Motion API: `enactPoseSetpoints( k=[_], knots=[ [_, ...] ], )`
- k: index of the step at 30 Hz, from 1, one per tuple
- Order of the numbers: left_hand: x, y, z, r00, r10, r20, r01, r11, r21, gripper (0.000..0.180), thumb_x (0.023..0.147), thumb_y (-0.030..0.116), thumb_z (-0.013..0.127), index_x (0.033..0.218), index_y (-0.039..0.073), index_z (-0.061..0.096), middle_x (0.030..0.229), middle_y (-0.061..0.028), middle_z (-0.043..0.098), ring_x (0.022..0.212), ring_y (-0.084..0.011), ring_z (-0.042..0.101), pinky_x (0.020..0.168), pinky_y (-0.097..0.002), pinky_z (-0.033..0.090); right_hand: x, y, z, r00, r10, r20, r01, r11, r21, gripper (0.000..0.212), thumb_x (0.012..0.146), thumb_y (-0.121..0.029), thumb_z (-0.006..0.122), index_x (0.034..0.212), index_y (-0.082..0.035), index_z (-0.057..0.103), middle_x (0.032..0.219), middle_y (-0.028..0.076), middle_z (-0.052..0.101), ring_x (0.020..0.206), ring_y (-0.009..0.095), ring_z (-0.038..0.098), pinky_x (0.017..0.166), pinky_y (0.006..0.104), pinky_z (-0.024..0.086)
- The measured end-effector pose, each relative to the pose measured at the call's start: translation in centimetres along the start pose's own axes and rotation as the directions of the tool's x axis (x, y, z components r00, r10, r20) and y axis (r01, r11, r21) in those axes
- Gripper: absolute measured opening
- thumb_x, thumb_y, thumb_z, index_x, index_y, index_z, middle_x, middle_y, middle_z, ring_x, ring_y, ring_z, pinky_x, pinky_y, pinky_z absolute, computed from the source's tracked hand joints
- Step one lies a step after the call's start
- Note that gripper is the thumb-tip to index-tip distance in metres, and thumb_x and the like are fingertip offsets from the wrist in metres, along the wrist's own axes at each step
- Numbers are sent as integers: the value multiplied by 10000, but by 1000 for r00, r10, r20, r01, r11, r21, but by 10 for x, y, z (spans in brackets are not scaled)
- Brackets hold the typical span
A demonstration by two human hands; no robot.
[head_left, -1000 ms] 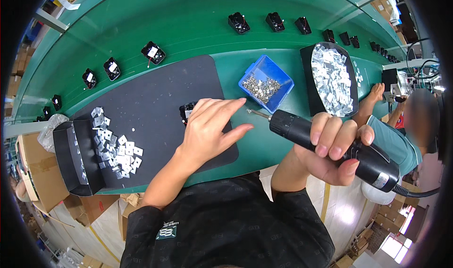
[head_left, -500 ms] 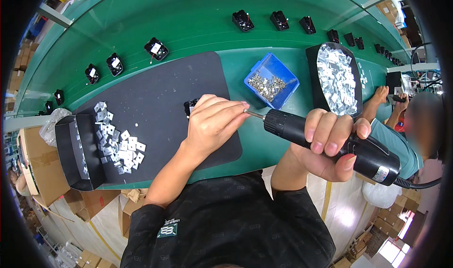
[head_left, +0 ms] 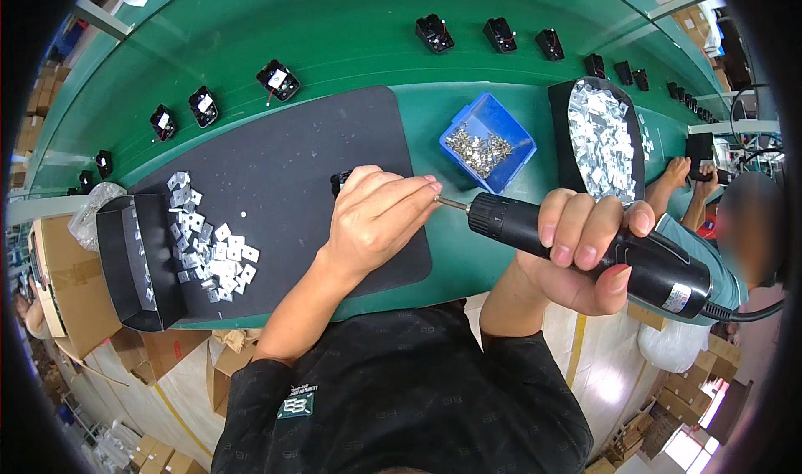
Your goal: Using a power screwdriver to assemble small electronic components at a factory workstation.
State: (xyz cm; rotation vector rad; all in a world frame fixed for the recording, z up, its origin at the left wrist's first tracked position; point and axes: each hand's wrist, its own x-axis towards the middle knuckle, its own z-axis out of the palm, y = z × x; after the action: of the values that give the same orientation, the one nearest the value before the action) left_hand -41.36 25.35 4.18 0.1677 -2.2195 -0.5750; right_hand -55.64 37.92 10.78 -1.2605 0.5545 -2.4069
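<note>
My right hand [head_left: 585, 248] is wrapped round a black electric screwdriver [head_left: 635, 269], its bit pointing left. At the bit's tip, my left hand [head_left: 372, 219] pinches a small screw [head_left: 437, 197] between thumb and fingertips; the fingers hide most of it. Just beyond the left knuckles a black plastic housing [head_left: 338, 181] shows in part on the dark mat [head_left: 309, 148]; whether the hand touches it I cannot tell. Ahead of the screwdriver stands a blue bin [head_left: 511, 167] with loose screws [head_left: 478, 150] in it.
Square metal plates [head_left: 219, 257] lie heaped beside a black tray [head_left: 125, 265] at left. Another black tray [head_left: 564, 131] at right holds many metal pieces [head_left: 600, 140]. Black housings [head_left: 278, 80] line the green belt [head_left: 359, 40]. A cord [head_left: 743, 315] trails right; a co-worker [head_left: 702, 232] sits there.
The view has shifted slightly. Both hands keep their grip, with the bit still at the left fingertips; nothing has been let go.
</note>
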Motion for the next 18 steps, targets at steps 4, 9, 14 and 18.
enactPoseSetpoints(
  k=[4, 9, 14, 18],
  knots=[
    [-3, 1, -6, 999, -31, -7, 31, 1000, -1, 236, 618, 0, 741, 842, 50, 682, 856, -39, 685, 729, -170, 626, 648, -298, 445, 2, 5, 2, 999, 37, 32, -38, 999, 20, 421, 841, -196, 594, 1190, -83, 387, 767, 40, 518, 622, 161, 533, 602, 319, 443],
    [-10, -6, -32, 993, -89, 73, 86, 995, 44, 462, 605, 186, 798, 1014, 37, 644, 1011, -66, 647, 861, -209, 594, 768, -346, 440, -2, 20, 4, 998, 64, 18, -66, 993, 98, 427, 837, -174, 598, 1186, -65, 380, 762, 55, 518, 610, 167, 522, 600, 326, 444],
    [-43, -31, -70, 891, -376, 252, 348, 925, 150, 973, 530, 287, 847, 1337, -5, 388, 1305, -170, 482, 1195, -331, 463, 998, -438, 339, -12, 44, 12, 992, 107, -73, -102, 992, 75, 395, 828, -159, 627, 1139, -68, 401, 723, 41, 522, 572, 160, 518, 573, 322, 449],
    [-61, -40, -58, 830, -408, 380, 373, 913, 166, 958, 553, 229, 840, 1355, 21, 360, 1316, -169, 462, 1219, -336, 436, 1034, -453, 310, -20, 75, 25, 986, 154, -62, -155, 988, -12, 353, 846, -186, 581, 1136, -69, 417, 714, 25, 507, 572, 142, 501, 571, 310, 437]
  ],
)
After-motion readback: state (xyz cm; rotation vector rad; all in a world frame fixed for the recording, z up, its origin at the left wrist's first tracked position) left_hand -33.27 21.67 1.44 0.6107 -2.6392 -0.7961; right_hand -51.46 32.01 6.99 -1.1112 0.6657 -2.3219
